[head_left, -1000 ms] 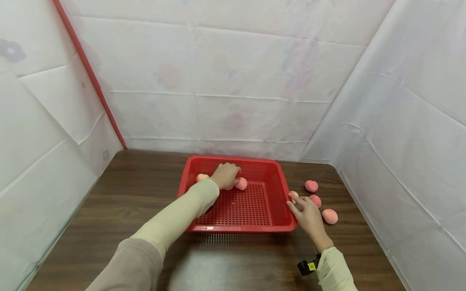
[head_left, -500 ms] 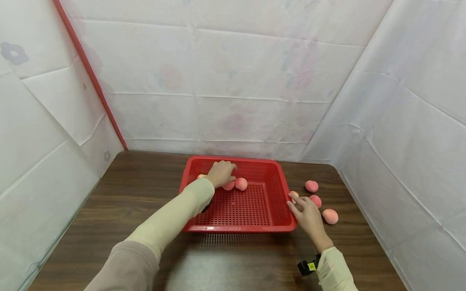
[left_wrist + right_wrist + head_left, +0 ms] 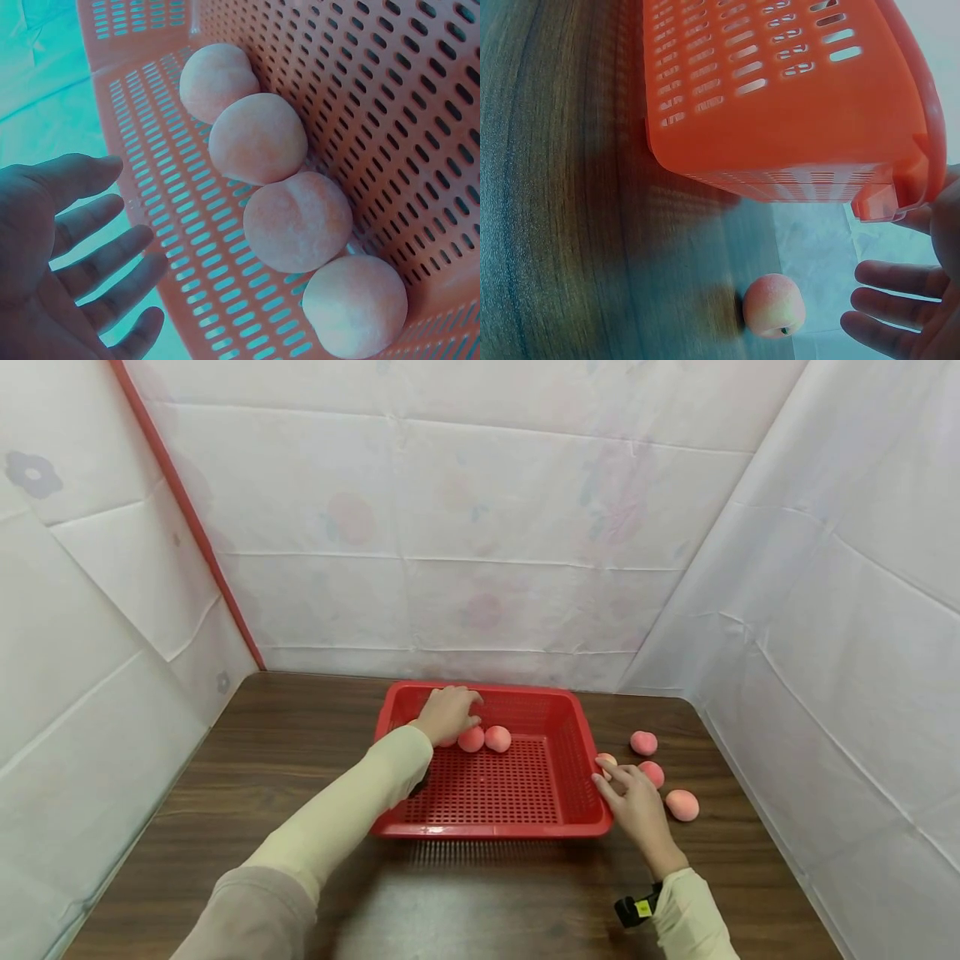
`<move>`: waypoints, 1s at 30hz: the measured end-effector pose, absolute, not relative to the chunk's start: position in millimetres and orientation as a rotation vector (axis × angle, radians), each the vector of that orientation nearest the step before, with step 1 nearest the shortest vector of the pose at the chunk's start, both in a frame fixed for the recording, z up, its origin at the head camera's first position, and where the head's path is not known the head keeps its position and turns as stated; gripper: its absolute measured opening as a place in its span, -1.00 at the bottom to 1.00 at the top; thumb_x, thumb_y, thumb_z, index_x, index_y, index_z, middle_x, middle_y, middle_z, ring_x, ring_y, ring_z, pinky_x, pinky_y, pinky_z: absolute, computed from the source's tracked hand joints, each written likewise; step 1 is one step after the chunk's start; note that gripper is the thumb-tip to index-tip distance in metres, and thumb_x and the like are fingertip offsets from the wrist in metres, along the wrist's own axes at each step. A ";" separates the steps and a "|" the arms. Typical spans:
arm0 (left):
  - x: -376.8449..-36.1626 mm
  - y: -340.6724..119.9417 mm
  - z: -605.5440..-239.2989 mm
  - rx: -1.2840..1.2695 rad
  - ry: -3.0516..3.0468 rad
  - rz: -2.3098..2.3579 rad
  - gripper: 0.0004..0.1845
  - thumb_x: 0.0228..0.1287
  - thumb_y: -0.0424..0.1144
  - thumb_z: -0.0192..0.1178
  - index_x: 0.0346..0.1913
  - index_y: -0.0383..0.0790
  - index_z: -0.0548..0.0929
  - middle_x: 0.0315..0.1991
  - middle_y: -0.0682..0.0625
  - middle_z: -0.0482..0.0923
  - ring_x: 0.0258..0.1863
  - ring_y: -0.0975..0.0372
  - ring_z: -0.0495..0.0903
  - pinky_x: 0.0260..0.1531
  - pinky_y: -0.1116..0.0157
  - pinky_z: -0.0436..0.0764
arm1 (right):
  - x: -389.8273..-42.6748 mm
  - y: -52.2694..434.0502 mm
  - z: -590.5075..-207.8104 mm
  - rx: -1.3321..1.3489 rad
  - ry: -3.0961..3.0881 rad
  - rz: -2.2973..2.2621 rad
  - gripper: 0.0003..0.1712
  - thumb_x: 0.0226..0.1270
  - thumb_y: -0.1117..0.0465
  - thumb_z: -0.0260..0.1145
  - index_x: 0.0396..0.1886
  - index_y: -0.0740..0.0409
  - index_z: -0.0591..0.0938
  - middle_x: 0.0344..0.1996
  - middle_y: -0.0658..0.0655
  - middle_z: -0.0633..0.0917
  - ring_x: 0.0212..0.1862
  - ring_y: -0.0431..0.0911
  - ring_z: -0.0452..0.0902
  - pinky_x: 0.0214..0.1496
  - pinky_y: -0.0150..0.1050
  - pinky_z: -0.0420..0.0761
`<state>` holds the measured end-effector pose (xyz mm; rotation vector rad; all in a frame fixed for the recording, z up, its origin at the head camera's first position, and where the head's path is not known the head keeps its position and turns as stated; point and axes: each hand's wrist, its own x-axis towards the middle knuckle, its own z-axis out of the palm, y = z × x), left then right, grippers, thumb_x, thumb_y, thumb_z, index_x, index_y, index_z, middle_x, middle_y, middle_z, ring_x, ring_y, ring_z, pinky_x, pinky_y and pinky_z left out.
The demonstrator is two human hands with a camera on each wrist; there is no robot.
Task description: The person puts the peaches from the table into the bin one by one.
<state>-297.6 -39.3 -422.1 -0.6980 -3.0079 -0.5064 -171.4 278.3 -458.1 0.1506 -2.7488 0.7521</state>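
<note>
Hiding 2 peaches [image 3: 259,139], left hand [image 3: 447,714]

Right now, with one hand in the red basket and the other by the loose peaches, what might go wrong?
1. The row of peaches leans against the basket wall; the open left hand beside it could set them rolling.
2. The right hand is open among round table peaches; a nudge may roll one toward the table edge.

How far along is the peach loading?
Done: four peaches sit in a row inside the red basket, per the left wrist view. In hand: nothing gripped; the left hand is open beside them, the right hand open near one by the basket. Left: four on the table.
</note>
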 end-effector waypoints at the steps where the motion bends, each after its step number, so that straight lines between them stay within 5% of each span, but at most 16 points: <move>1: -297.5 -40.4 -421.5 -0.691 -2.997 -0.507 -0.63 0.29 -0.15 0.27 0.14 -0.15 0.64 0.03 -0.07 0.65 0.06 0.00 0.59 0.06 -0.03 0.50 | -171.3 278.4 -458.3 0.150 -2.748 0.752 -0.58 0.32 0.08 0.34 0.14 0.09 0.67 -0.22 0.22 0.66 -0.27 0.01 0.49 -0.30 -0.19 0.47; 30: -284.3 -81.5 -397.6 -0.455 -3.029 -0.591 -0.59 0.26 -0.12 0.29 0.13 -0.20 0.64 -0.04 -0.08 0.69 0.01 -0.01 0.64 0.00 -0.06 0.54 | -171.5 279.5 -460.1 0.156 -2.735 0.762 -0.57 0.32 0.06 0.34 0.14 0.09 0.66 -0.22 0.22 0.66 -0.23 0.03 0.54 -0.25 -0.12 0.52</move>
